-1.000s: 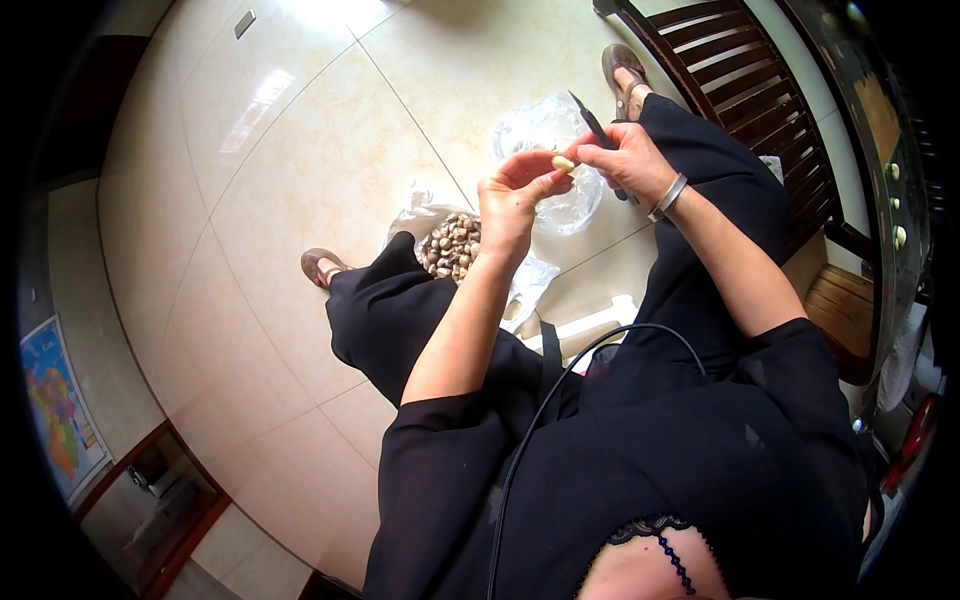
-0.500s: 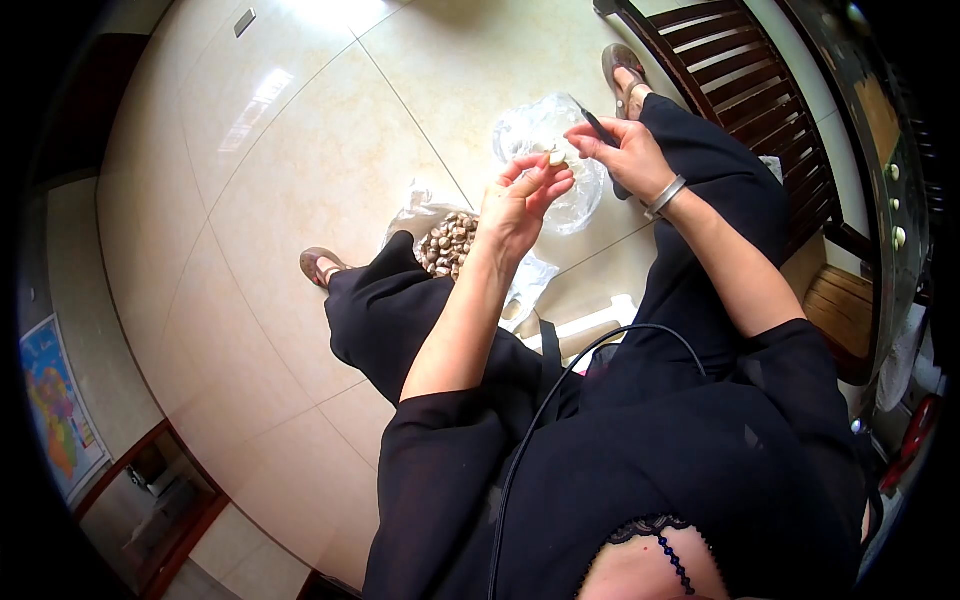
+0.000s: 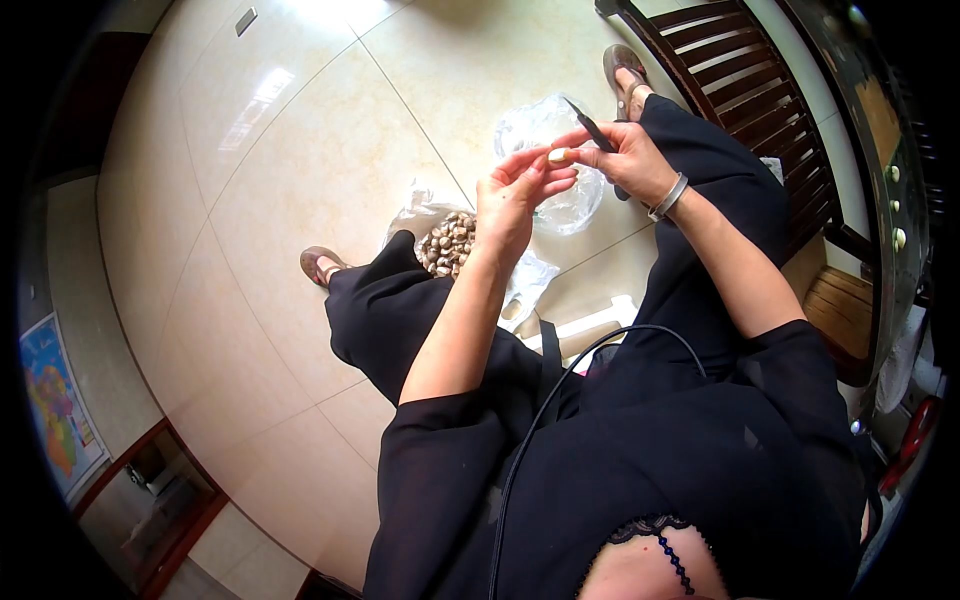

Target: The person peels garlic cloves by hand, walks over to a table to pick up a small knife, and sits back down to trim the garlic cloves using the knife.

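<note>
My left hand [image 3: 512, 200] pinches a small pale nut-like piece [image 3: 558, 156] between thumb and fingertips. Touching the same piece with its fingertips is my right hand [image 3: 632, 160], which grips a dark knife [image 3: 591, 127] with its blade pointing up and left. Beneath both hands a clear plastic bag [image 3: 575, 208] lies spread on the floor; its contents are hard to make out. Left of it, partly behind my left forearm, a white plastic bag [image 3: 420, 206] holds several brown, roundish nut-like pieces [image 3: 448, 243].
A wooden slatted chair [image 3: 725, 50] stands at the upper right, beside a dark table edge [image 3: 880, 190]. A black cable [image 3: 530, 430] runs across my clothing. A small grey object [image 3: 246, 21] lies on the tiled floor [image 3: 290, 230] at the far upper left.
My right hand has moved left and its fingertips have come back to the pale piece, after parting from it half a second ago. The knife has shifted slightly with it.
</note>
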Tool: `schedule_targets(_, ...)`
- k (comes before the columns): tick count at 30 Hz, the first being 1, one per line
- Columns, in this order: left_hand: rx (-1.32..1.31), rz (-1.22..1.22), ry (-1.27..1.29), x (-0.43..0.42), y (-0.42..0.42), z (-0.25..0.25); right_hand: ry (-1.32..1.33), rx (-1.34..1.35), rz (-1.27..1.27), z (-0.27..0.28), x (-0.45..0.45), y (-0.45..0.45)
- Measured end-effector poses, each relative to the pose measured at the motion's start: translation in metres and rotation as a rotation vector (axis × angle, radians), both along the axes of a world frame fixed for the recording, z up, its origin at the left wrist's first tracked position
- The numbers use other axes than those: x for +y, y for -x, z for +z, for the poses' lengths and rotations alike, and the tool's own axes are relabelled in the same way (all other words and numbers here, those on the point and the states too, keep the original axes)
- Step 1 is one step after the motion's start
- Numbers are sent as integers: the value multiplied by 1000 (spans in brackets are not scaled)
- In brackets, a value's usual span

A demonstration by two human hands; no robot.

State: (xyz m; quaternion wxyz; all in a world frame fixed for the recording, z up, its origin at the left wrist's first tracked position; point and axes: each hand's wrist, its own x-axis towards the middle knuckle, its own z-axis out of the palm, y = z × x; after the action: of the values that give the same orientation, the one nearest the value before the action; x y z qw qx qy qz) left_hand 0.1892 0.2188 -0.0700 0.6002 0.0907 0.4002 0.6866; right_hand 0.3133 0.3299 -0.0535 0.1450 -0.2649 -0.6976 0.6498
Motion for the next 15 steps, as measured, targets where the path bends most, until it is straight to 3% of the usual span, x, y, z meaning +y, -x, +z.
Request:
schedule_targets(10,176,-29,5,1,0,4,-7,-36,-29,8,-3,1)
schedule_targets(15,191,-37,-68,1,0,11,229,-86,-125,12,-3,0)
